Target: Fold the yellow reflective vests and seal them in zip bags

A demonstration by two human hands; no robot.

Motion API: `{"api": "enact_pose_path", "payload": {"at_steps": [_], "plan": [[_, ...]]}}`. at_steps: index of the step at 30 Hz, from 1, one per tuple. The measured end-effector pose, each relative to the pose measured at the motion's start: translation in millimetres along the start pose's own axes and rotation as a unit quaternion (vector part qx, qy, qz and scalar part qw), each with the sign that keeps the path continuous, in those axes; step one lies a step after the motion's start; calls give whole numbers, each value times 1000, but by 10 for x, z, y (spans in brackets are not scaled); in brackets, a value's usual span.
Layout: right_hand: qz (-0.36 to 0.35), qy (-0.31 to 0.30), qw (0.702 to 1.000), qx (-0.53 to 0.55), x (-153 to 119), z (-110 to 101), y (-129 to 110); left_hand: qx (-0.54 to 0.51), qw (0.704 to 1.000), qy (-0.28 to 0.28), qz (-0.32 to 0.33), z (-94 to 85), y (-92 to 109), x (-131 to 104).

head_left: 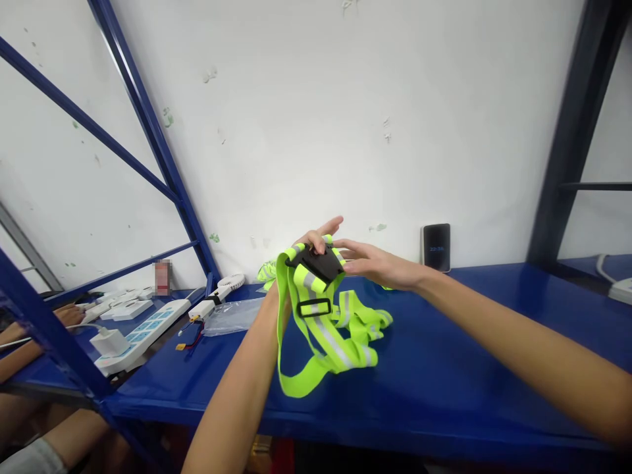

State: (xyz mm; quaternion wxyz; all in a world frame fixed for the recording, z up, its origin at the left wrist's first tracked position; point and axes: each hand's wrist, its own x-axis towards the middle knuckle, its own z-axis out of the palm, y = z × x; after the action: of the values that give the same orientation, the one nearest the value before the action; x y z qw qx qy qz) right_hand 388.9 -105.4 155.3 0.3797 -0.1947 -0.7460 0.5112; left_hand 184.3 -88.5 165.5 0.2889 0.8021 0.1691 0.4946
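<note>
Neon yellow straps point(340, 349) with silver stripes hang from my left hand point(316, 241) and trail onto the blue tabletop. A black buckle point(322, 263) lies against the left hand, whose thumb rests on it while its other fingers stretch behind. My right hand point(380, 263) reaches in from the right with its fingers extended, their tips at the right edge of the buckle; whether they touch it is hard to tell. Below the buckle, a black rectangular slider point(315, 307) sits on one strap.
On the left are a power strip point(148, 332), a clear plastic bag point(232, 317), a small white fan point(230, 283) and a blue battery point(190, 331). A dark-screened device point(436, 247) stands by the wall. Another person's hands point(66, 316) are beyond the blue frame point(162, 145).
</note>
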Motion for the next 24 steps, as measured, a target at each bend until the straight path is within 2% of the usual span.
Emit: {"api": "enact_pose_path", "payload": {"at_steps": [3,6,9,11,13,17,18,20,22,24], "plan": [[13,6,998,59,54,90,-74,75,997,-26,-2,-134,2,81],[48,-54,993,97,79,115,-127,121,991,-59,-17,-254,11,143],[61,-108,988,87,87,160,-161,86,988,-123,-37,-294,7,178],[31,-95,993,65,81,187,-184,35,988,-140,-54,-304,-28,165],[-15,-37,998,43,67,189,-212,-16,991,-103,-83,-315,-96,99],[-86,114,990,-6,64,137,-236,-141,977,50,-152,-264,-250,-148],[-96,137,986,-23,78,128,-224,-169,970,68,-160,-225,-270,-202],[-124,188,971,-77,124,122,-172,-199,962,68,-176,-124,-281,-261],[-150,253,944,-149,179,129,-88,-201,959,71,-188,-14,-265,-248],[-142,313,916,-206,222,137,8,-198,957,101,-185,81,-251,-185]]}}
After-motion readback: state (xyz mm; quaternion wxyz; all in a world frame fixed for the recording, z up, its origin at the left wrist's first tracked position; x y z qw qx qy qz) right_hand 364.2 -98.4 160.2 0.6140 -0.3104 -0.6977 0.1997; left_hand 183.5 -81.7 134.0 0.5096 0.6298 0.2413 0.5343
